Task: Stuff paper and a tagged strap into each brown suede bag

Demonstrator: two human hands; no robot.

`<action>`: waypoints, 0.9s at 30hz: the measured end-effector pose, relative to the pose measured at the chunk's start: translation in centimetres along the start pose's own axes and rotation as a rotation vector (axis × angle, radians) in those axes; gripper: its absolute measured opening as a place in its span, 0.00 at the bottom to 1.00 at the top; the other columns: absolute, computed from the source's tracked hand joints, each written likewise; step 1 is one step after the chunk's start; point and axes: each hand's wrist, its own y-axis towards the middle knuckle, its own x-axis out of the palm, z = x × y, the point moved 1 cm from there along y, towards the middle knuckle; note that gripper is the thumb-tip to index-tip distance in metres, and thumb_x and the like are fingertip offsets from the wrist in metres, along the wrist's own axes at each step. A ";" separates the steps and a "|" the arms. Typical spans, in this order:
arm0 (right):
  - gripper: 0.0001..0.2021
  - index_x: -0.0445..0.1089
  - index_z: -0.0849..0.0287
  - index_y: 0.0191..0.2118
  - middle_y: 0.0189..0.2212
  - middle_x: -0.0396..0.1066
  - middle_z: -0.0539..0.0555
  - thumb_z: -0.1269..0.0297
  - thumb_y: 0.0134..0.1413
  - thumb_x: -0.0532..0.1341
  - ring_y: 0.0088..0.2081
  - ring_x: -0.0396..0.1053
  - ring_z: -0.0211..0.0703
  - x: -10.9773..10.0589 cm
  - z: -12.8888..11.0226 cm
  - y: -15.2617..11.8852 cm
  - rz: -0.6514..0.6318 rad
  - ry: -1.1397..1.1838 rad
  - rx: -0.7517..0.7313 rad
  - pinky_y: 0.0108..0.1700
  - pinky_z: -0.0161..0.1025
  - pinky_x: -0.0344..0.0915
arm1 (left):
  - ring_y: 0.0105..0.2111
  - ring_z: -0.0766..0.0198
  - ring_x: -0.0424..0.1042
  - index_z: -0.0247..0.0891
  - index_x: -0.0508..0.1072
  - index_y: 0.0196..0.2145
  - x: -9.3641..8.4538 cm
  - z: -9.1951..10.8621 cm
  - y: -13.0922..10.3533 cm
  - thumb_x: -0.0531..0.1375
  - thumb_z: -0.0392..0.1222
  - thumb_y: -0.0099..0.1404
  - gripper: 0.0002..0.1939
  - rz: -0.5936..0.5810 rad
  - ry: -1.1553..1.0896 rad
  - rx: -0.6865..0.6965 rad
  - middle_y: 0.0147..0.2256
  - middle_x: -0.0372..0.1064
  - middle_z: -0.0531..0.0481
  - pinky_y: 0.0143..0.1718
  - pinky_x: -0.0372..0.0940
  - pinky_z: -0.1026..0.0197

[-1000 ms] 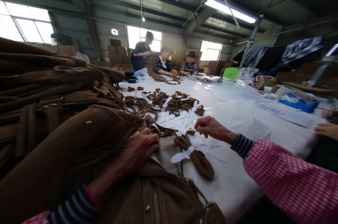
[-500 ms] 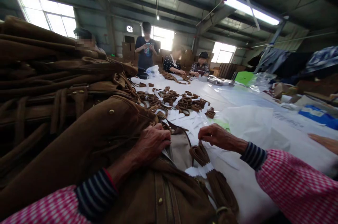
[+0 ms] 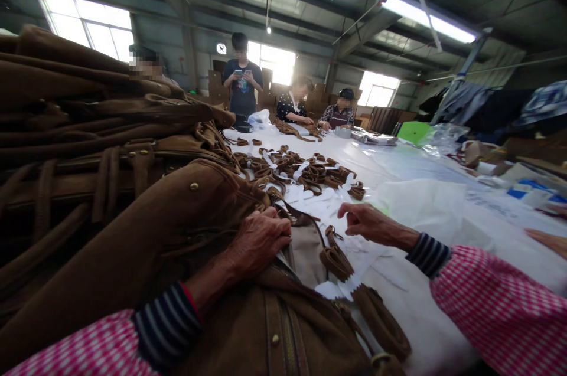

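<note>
A brown bag with a zipper and brass studs lies in front of me, its mouth parted to a pale lining. My left hand is closed on the rim of this opening. A coiled brown strap, banded with white paper, lies along the bag's right side, a metal clasp at its far end. Just above that end hovers my right hand, fingers apart and curved, holding nothing. Beyond the bag lie many more banded strap coils.
Brown bags are stacked high on the left. White sheeting covers the table at right. Another person's hand rests at the right edge. Several people are at the far side, one standing with a phone.
My right hand has let go of the strap's end and lifted slightly away; the strap's end now lies loose with its clasp showing. My left hand keeps its grip on the bag.
</note>
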 end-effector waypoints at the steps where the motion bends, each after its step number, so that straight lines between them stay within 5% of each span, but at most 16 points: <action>1: 0.13 0.68 0.59 0.42 0.21 0.65 0.43 0.72 0.47 0.63 0.23 0.60 0.35 -0.1 0.0 -0.1 -0.025 -0.017 0.002 0.29 0.34 0.55 | 0.39 0.61 0.69 0.41 0.75 0.33 0.0 0.0 0.0 0.61 0.41 0.70 0.07 0.001 -0.004 -0.001 0.36 0.69 0.52 0.43 0.56 0.58; 10: 0.25 0.61 0.63 0.52 0.20 0.68 0.43 0.68 0.45 0.63 0.18 0.58 0.32 -0.9 -2.7 -0.8 -0.342 0.389 0.298 0.20 0.32 0.51 | 0.38 0.61 0.69 0.42 0.76 0.33 0.0 -0.1 0.2 0.61 0.41 0.69 0.06 -0.006 0.004 -0.025 0.37 0.69 0.51 0.43 0.57 0.58; 27: 0.24 0.62 0.62 0.52 0.19 0.69 0.44 0.66 0.47 0.62 0.16 0.57 0.31 1.3 -3.8 -2.2 -0.188 0.594 0.332 0.17 0.30 0.45 | 0.39 0.61 0.69 0.42 0.77 0.33 -0.3 0.2 0.2 0.61 0.41 0.69 0.07 -0.023 0.001 -0.032 0.37 0.69 0.51 0.43 0.57 0.58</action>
